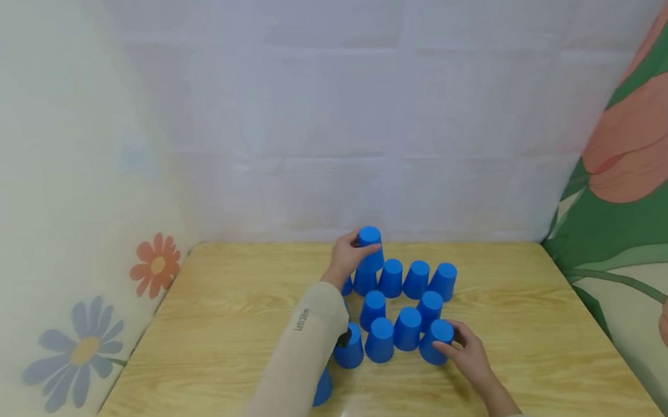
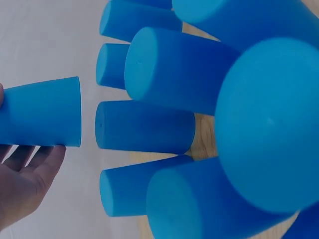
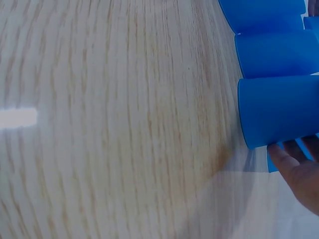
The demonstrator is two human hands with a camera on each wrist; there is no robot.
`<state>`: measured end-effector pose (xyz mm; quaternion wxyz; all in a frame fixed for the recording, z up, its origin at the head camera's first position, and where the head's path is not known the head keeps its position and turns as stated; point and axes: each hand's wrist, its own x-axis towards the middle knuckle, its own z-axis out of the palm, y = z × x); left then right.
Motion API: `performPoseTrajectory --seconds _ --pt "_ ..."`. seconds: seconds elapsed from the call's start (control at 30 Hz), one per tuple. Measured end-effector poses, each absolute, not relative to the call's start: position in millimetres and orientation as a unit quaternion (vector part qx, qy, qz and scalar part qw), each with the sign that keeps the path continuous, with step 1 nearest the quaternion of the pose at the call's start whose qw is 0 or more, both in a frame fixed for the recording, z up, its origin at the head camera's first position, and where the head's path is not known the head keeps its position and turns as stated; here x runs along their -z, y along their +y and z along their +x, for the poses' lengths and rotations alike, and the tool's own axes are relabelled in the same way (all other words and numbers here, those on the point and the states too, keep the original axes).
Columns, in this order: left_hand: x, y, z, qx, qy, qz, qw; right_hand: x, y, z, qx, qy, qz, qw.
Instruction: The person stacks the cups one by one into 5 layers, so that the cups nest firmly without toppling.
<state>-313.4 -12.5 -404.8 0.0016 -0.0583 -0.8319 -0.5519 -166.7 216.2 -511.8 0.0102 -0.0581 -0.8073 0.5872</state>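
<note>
My left hand [image 1: 349, 256] grips an upside-down blue cup [image 1: 371, 247] above the back row of cups. In the left wrist view that cup [image 2: 45, 112] has a gap between its rim and the cups below, with the left hand [image 2: 25, 184] around it. My right hand [image 1: 467, 354] holds the front right cup [image 1: 436, 342] by its side, and this cup stands upside down on the table. In the right wrist view the right hand's fingers [image 3: 286, 162] touch the same cup [image 3: 279, 110] near its rim.
Several more upside-down blue cups [image 1: 380, 340] stand close together on the wooden table [image 1: 231, 302], some partly behind my left sleeve. One cup [image 1: 322, 388] is nearer the front edge. A white cloth [image 1: 362, 106] hangs behind the table, with patterned walls at both sides.
</note>
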Motion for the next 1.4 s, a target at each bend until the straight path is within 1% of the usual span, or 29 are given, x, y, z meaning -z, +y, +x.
performPoseTrajectory --seconds 0.23,0.47,0.77,1.4 --pt "405.2 -5.3 -314.5 0.54 -0.839 -0.065 -0.019 514.8 213.7 -167.8 -0.588 -0.807 -0.06 0.013" --pt "406.9 1.2 -316.2 0.552 -0.832 -0.036 -0.027 515.3 213.3 -168.7 -0.587 -0.807 -0.063 0.012" --pt "410.8 10.6 -319.5 0.556 -0.83 -0.025 -0.038 514.9 216.0 -170.0 -0.585 -0.809 -0.061 0.011" --pt "418.0 17.3 -325.1 0.541 -0.84 -0.019 -0.041 515.7 216.4 -169.3 -0.599 -0.798 -0.067 0.006"
